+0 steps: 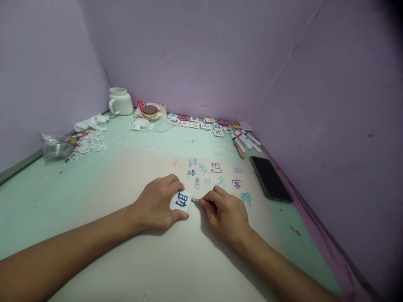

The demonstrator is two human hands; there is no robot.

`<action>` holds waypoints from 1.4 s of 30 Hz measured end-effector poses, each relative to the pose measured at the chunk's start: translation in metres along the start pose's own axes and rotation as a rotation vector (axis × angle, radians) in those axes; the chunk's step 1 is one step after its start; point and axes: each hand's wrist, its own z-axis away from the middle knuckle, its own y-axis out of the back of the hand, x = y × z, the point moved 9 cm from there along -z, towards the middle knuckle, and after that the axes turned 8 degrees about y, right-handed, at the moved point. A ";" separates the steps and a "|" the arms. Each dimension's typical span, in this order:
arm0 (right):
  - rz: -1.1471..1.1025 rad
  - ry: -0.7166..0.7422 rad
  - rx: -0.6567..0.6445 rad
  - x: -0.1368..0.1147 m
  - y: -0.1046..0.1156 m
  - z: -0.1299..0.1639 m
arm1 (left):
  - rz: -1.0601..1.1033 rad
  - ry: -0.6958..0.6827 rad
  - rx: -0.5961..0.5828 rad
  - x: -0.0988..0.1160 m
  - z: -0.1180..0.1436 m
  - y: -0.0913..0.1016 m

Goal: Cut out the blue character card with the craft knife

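A small white tile (181, 201) bearing a blue Chinese character lies flat in the middle of the work surface. My left hand (159, 203) grips it, thumb at the near edge and fingers at the far edge. From the other side, my right hand (225, 209) is closed around a craft knife (195, 200), with its metal tip at the tile's right edge. Most of the knife's handle is hidden in my fingers. Beneath both hands is a pale sheet (135, 260), with several coloured characters written beyond my hands.
A black phone (271, 178) lies at the right. Behind it are several white markers (245, 140) and rows of character tiles (205, 126). A white mug (121, 101), a round-lidded item (150, 111), paper scraps (91, 144) and a clear plastic bag (55, 147) stand toward the back left.
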 end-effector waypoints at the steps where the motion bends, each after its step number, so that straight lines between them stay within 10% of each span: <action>1: 0.005 -0.003 -0.001 0.000 0.000 0.000 | 0.001 0.000 0.000 0.000 0.000 0.000; 42: 0.030 -0.039 0.000 -0.004 -0.003 0.001 | -0.015 0.002 0.010 0.000 0.000 0.002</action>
